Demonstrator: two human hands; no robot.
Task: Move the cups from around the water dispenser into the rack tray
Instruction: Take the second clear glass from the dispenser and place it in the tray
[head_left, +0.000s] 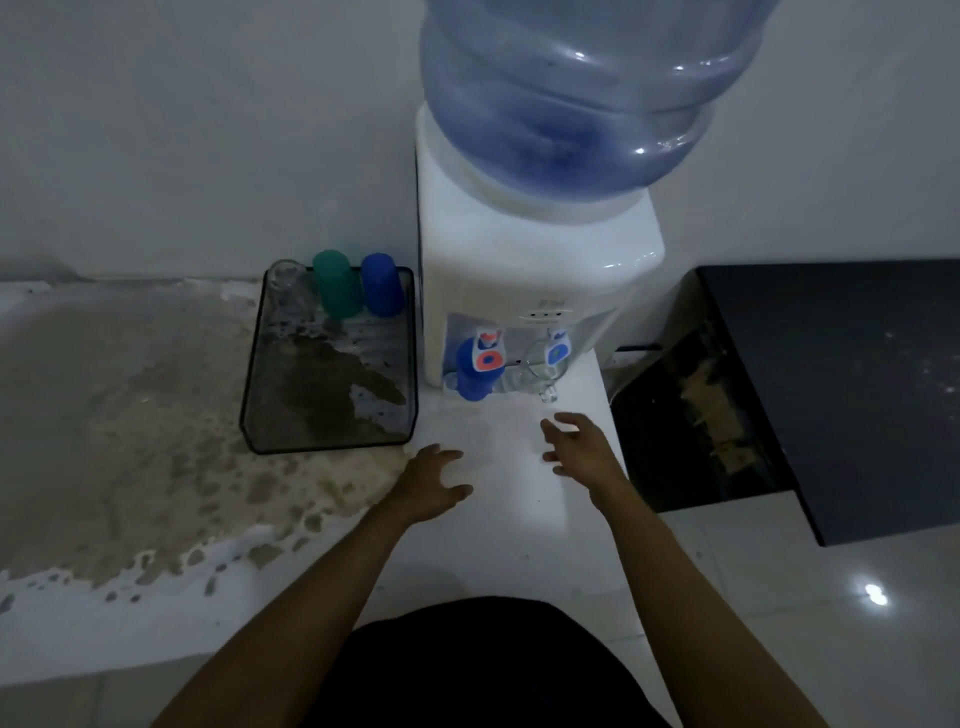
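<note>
Both hands, left and right, hover empty, fingers spread, before a clear glass mug

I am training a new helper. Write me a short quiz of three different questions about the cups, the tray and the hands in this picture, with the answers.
1. True or false: the black wire-mesh rack tray holds three cups.
2. Which cup stands under the dispenser's left tap? A) green plastic cup B) blue plastic mug C) clear glass mug
3. Fill in: the left hand and right hand hold ____.

Key: 1 true (one clear glass, one green, one blue plastic cup); 2 B; 3 nothing.
</note>
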